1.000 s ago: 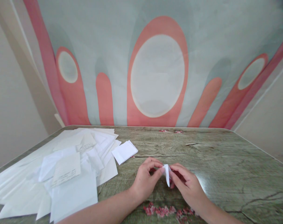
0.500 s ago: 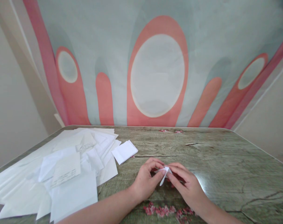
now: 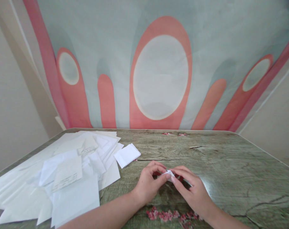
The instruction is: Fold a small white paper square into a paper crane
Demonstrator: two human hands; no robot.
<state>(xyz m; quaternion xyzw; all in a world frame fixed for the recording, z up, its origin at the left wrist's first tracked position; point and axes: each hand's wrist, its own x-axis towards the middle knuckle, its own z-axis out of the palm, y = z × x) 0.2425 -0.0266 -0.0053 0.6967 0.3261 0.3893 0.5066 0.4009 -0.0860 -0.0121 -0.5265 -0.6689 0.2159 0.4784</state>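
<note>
A small piece of folded white paper (image 3: 169, 173) is held between my two hands, just above the wood-patterned table. My left hand (image 3: 150, 182) pinches it from the left, thumb in front and fingers curled behind. From the other side, my right hand (image 3: 191, 186) grips it between thumb and fingertips. Most of the folded paper is hidden by the fingers, and only its pale top and a small front face show. Up and to the left of my hands lies a small stack of folded white paper (image 3: 127, 155).
A large heap of loose white sheets (image 3: 75, 197) covers the table's left side, a few with printed lines. The wood-grain table (image 3: 230, 171) reaches back to a wall hanging (image 3: 118, 41) with coral and grey-green shapes. Pink blossoms (image 3: 163, 215) are printed near the front.
The pointed flap that hung down from the folded paper between my thumbs no longer shows. My hands have shifted only slightly; the sheets and stack stay put.
</note>
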